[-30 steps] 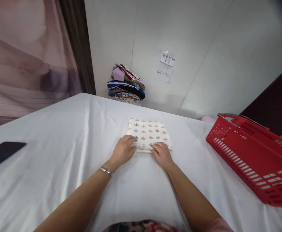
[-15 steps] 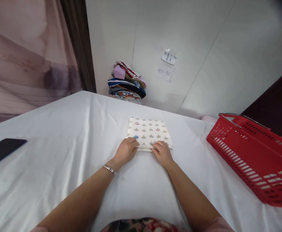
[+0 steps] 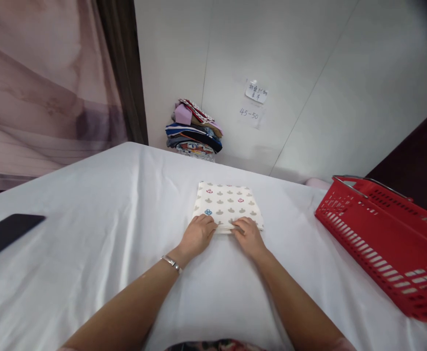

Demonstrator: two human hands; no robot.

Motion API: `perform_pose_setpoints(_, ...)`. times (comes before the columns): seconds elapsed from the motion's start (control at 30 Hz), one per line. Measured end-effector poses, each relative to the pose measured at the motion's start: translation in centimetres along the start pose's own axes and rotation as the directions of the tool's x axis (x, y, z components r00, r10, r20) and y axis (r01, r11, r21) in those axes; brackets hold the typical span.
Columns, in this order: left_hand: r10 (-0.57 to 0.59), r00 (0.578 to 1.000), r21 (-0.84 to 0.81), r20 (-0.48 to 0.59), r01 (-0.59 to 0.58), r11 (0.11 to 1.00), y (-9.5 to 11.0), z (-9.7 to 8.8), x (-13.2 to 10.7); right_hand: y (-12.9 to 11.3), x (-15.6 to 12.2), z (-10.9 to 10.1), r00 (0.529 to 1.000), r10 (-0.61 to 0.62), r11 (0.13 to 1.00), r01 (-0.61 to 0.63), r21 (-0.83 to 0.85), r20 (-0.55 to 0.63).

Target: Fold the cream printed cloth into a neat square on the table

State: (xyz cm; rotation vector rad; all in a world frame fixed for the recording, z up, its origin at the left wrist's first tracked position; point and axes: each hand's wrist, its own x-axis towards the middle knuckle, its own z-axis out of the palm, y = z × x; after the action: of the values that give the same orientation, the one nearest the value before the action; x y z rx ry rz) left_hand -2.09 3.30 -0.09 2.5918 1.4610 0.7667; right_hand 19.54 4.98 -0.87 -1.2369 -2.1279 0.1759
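A folded cream cloth (image 3: 229, 200) with grey, red and blue motifs lies flat on the white-covered table. Along its near edge, my left hand (image 3: 197, 235) pinches the fabric layers, with a silver bracelet (image 3: 172, 263) on that wrist. Close by on the right, my right hand (image 3: 249, 237) grips the same edge, thumb below and fingers on top. A small gap separates the two hands. My thumbs are partly hidden.
On the right stands a red plastic basket (image 3: 385, 243) with metal handles. A dark flat slab (image 3: 10, 235) lies at the left. Behind the table rises a stack of folded fabrics (image 3: 194, 129) against the wall. A pink curtain (image 3: 45, 87) hangs at the left.
My left hand has slid right along the cloth's near edge, closer to my right hand. The whole view has shifted slightly; the cloth stays folded and flat.
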Motion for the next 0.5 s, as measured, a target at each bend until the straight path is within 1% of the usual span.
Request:
perform_pose_setpoints(0.07,0.007,1.0,-0.002,-0.003,-0.007,1.0,0.0,0.1,0.0,-0.8,0.7,-0.5,1.0,0.023,0.998,-0.023,0.063,-0.01)
perform_pose_setpoints(0.13,0.009,1.0,-0.012,-0.018,-0.009,1.0,0.0,0.1,0.0,-1.9,1.4,-0.7,1.0,0.003,0.995,-0.001,0.099,-0.02)
perform_pose_setpoints(0.2,0.001,0.999,-0.027,-0.034,-0.002,1.0,0.0,0.0,0.0,-3.0,1.7,-0.4,0.997,-0.078,0.993,0.076,0.087,0.024)
perform_pose_setpoints(0.27,-0.014,0.999,-0.052,-0.046,0.012,0.999,-0.1,0.0,-0.2,-3.7,1.6,0.6,0.978,-0.169,0.986,0.167,0.027,0.121)
perform_pose_setpoints(0.33,-0.022,0.998,-0.095,-0.056,0.017,0.995,-0.3,-0.1,-0.3,-3.9,1.1,1.9,0.959,-0.202,0.975,0.215,-0.047,0.2)
perform_pose_setpoints(0.4,-0.037,0.995,-0.147,-0.088,0.024,0.989,-0.5,-0.3,-0.1,-3.6,0.5,2.9,0.954,-0.189,0.972,0.215,-0.094,0.234)
perform_pose_setpoints(0.5,-0.111,0.974,-0.192,-0.197,0.073,0.979,-0.9,-0.9,1.2,-3.1,0.0,3.5,0.944,-0.192,0.968,0.228,-0.108,0.268)
